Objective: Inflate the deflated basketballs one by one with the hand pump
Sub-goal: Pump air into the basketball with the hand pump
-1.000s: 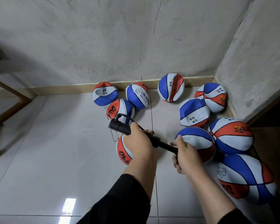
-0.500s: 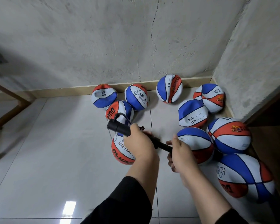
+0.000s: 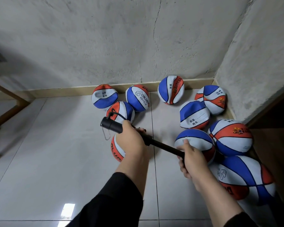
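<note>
A black pump slants from upper left to lower right, left hand gripping its barrel over a ball, right hand clasping the extended handle end.

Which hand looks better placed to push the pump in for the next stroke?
The right hand, probably. It grips the handle end of the pump with the rod drawn out, free to push in. The left hand holds the pump's barrel over a basketball, steadying it.
</note>
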Tool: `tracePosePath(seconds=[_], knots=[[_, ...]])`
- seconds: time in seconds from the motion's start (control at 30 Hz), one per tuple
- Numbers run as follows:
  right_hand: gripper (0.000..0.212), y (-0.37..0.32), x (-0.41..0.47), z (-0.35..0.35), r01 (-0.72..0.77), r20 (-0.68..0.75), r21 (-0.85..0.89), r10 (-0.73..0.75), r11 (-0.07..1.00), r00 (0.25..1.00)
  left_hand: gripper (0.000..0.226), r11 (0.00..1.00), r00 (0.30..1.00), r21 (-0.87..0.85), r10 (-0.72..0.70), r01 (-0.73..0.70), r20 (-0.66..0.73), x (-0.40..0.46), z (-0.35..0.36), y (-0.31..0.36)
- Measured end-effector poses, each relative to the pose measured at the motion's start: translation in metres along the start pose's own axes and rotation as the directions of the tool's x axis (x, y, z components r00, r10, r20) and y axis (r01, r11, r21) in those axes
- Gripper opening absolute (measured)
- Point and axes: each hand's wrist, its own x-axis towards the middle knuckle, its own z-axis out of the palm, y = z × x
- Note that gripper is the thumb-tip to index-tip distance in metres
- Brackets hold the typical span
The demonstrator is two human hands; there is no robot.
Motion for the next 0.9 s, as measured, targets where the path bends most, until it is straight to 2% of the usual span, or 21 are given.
tracePosePath(seconds=[0.17,0.27,0.37,0.43,0.53,0.77,0.9], knots=[[0.049,0.007,-0.002,-0.001,-0.057,-0.005,0.069,0.057,0.996,0.998,0.046,0.998,0.998,0.020,0.060,-0.059,-0.016,0.001,0.002,0.000],[0.048,0.005,-0.008,0.014,-0.039,-0.002,0.077,0.039,0.996,0.999,0.044,0.997,0.997,0.019,0.070,-0.069,-0.013,-0.009,0.003,-0.008],[0.046,-0.004,-0.015,0.025,0.041,0.004,0.046,-0.042,0.998,0.999,0.037,0.999,0.999,-0.023,0.036,-0.035,0.014,-0.016,0.003,-0.016],[0.045,-0.011,-0.015,0.033,0.134,-0.003,-0.038,-0.135,0.990,0.991,0.021,0.999,0.999,-0.051,0.010,-0.008,0.034,-0.021,0.004,-0.021],[0.052,-0.012,-0.014,0.043,0.238,-0.011,-0.142,-0.242,0.961,0.970,0.016,0.999,0.999,-0.041,0.009,-0.007,0.032,-0.025,0.003,-0.027],[0.054,-0.009,-0.014,0.038,0.167,-0.008,-0.087,-0.169,0.982,0.986,0.019,1.000,0.997,-0.010,-0.024,0.025,0.067,-0.021,0.003,-0.025],[0.050,0.000,-0.006,0.015,0.053,-0.032,0.008,-0.053,0.999,0.998,0.025,0.999,1.000,-0.030,-0.010,0.010,-0.003,-0.011,0.001,-0.007]])
